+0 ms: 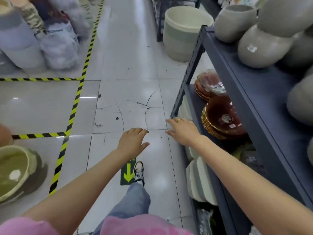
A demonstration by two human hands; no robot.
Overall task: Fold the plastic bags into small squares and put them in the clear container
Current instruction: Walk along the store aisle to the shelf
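Walking an aisle, I have both hands out front and empty — left hand [131, 141] and right hand [182, 131] spread, fingers relaxed. No bags or clear container in view, so their place and axis I cannot tell — folding hasn't begun, I judge; next comes finding the bags

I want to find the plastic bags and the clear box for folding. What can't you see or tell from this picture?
Head view only:
- No clear container or loose plastic bags can be made out anywhere.
- Wrapped bundles, top left: motion blur hides their contents.
- Lower shelf: its back is dark and covered by the shelf above.
- Brown plates: label too small to read.
- Green bowl: cut off by the left edge.
- Both the left hand and right hand hold nothing.
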